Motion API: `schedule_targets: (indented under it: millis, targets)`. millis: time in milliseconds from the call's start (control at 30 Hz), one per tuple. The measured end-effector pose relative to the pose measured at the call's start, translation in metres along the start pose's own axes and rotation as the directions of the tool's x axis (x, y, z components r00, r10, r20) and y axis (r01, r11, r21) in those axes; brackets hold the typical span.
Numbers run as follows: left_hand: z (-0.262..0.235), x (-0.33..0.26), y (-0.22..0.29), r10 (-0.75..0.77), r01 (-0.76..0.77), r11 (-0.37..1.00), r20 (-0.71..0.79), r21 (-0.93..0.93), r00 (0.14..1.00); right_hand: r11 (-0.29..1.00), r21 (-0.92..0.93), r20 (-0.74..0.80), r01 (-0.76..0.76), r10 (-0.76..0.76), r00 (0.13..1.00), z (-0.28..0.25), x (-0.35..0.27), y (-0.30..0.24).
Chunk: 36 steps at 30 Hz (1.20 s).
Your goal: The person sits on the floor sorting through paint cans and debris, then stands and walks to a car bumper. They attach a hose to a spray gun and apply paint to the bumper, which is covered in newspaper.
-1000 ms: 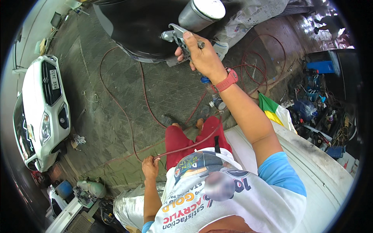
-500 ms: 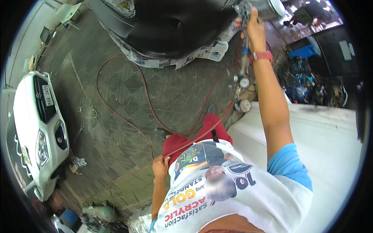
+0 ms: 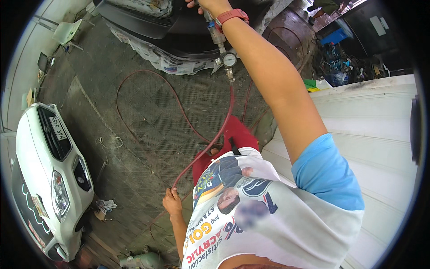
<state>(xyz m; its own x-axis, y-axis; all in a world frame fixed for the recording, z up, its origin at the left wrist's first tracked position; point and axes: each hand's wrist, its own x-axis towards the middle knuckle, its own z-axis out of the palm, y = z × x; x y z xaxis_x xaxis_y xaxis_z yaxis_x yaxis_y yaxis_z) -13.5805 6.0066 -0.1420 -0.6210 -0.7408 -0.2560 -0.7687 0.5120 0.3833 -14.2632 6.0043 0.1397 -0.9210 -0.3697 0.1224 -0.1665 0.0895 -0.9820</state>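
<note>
At the top edge my right hand (image 3: pixel 210 5) is closed around the handle of a spray gun (image 3: pixel 207 16); the gun's upper part is out of view. Beneath the handle hang a clear air filter (image 3: pixel 217 36) and a round pressure gauge (image 3: pixel 229 59). From there a red air hose (image 3: pixel 229 110) runs down past my trousers to my left hand (image 3: pixel 172 201), whose fingers are wrapped around it by my left hip. Just beyond the gun stands a glossy black car body (image 3: pixel 188 33), its lower edge masked with newspaper (image 3: pixel 179 67).
A white car (image 3: pixel 36 152) is parked on the left. Loops of hose (image 3: pixel 120 85) lie on the grey floor. White ribbed panelling (image 3: pixel 376 130) stands close on my right. Cluttered parts (image 3: pixel 342 67) and a person's legs (image 3: pixel 319 11) are at the far right, a pale green chair (image 3: pixel 67 31) far left.
My right arm has swung left, carrying the spray gun across in front of the black car body. The gun's cup has left the view. The hose now stretches up to the gauge.
</note>
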Motion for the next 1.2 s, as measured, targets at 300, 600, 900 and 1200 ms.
schedule_targets:
  millis: [300,600,900,1200]
  targets:
    - [-0.071,0.096,0.012,0.017,-0.015,0.998,-0.026,0.068,1.0,0.991,-0.061,-0.348,-0.116,0.088,0.933,-0.099,-0.022,0.081]
    - [-0.107,0.222,-0.007,-0.109,0.114,0.993,-0.104,0.042,0.989,0.973,-0.034,-0.454,-0.228,0.188,0.871,-0.068,-0.062,0.121]
    - [-0.149,0.315,-0.049,-0.176,0.179,0.982,-0.047,0.063,0.983,0.99,0.126,-0.17,-0.067,0.088,0.981,0.102,-0.064,0.112]
    - [-0.134,0.384,-0.087,-0.029,-0.016,0.99,0.316,0.141,0.948,0.958,-0.085,-0.611,-0.273,0.166,0.774,0.044,-0.071,0.17]
